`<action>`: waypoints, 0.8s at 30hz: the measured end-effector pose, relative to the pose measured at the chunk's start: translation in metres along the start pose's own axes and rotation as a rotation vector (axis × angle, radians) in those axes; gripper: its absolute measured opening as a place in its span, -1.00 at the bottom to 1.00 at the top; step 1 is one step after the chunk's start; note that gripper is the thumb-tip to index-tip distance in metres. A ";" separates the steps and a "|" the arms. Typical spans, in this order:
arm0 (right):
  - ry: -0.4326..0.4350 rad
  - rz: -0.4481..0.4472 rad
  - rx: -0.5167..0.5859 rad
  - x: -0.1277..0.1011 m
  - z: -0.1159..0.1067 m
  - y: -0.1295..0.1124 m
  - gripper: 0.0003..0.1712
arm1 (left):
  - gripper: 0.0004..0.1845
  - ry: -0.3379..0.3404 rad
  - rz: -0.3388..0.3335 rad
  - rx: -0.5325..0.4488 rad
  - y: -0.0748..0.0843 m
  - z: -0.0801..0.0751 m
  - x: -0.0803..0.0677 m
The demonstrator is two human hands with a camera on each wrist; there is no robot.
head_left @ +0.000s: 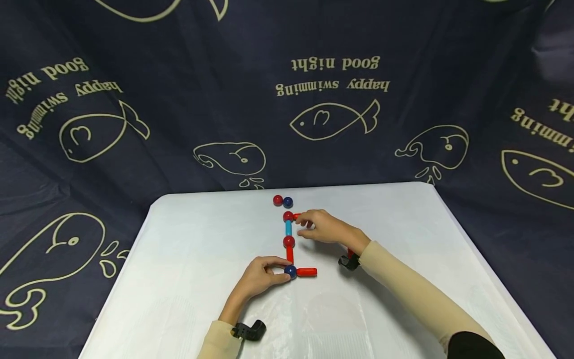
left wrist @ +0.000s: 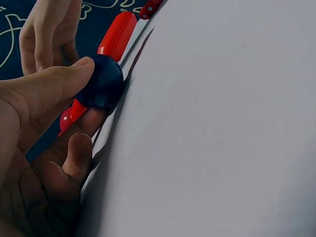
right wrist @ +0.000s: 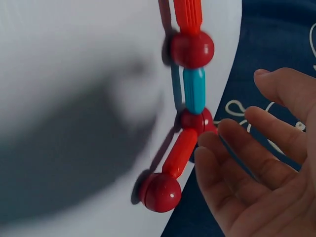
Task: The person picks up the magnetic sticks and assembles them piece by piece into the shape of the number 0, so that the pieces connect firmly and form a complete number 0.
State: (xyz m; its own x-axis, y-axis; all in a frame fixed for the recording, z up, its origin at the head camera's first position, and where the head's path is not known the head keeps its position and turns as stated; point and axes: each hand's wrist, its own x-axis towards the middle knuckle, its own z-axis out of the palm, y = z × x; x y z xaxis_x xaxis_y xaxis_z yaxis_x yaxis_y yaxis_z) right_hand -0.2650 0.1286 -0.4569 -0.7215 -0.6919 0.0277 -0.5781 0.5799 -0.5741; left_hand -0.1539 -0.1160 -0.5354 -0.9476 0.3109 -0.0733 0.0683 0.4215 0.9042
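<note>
A chain of magnetic pieces lies on the white table (head_left: 188, 259): a red ball (head_left: 288, 216), a cyan rod (head_left: 288, 228), a red ball (head_left: 289, 242), a red rod (head_left: 290, 254), a dark blue ball (head_left: 290, 271) and a red rod (head_left: 307, 272). My left hand (head_left: 277, 271) pinches the dark blue ball (left wrist: 103, 81) between thumb and finger. My right hand (head_left: 304, 225) hovers with relaxed fingers (right wrist: 232, 143) beside the far red ball. There another red rod (right wrist: 180, 153) branches off to a red ball (right wrist: 159, 192); the head view hides most of it.
A loose red ball (head_left: 278, 200) and a loose blue ball (head_left: 288, 202) touch each other near the table's far edge. A dark cloth with fish drawings (head_left: 332, 119) hangs behind and around the table. Black wrist mounts (head_left: 248, 330) sit on both forearms.
</note>
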 end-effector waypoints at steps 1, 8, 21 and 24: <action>0.015 0.001 -0.005 0.004 -0.001 0.001 -0.60 | -0.69 0.000 0.001 0.001 0.000 0.000 0.000; 0.107 0.032 -0.002 0.034 -0.005 0.016 -0.60 | -0.68 -0.005 -0.012 -0.017 0.000 0.000 0.000; 0.218 0.168 0.126 0.075 0.003 0.037 -0.55 | -0.69 -0.009 -0.007 -0.011 -0.002 0.000 -0.001; 0.220 0.192 0.116 0.084 0.007 0.039 -0.54 | -0.69 -0.004 -0.002 -0.011 -0.002 -0.001 0.000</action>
State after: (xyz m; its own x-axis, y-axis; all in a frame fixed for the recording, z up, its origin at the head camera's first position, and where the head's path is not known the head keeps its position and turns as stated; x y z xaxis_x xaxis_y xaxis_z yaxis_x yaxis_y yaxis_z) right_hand -0.3449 0.0902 -0.4823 -0.8860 -0.4569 0.0790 -0.3847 0.6291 -0.6754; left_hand -0.1539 -0.1178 -0.5373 -0.9464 0.3137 -0.0772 0.0627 0.4128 0.9086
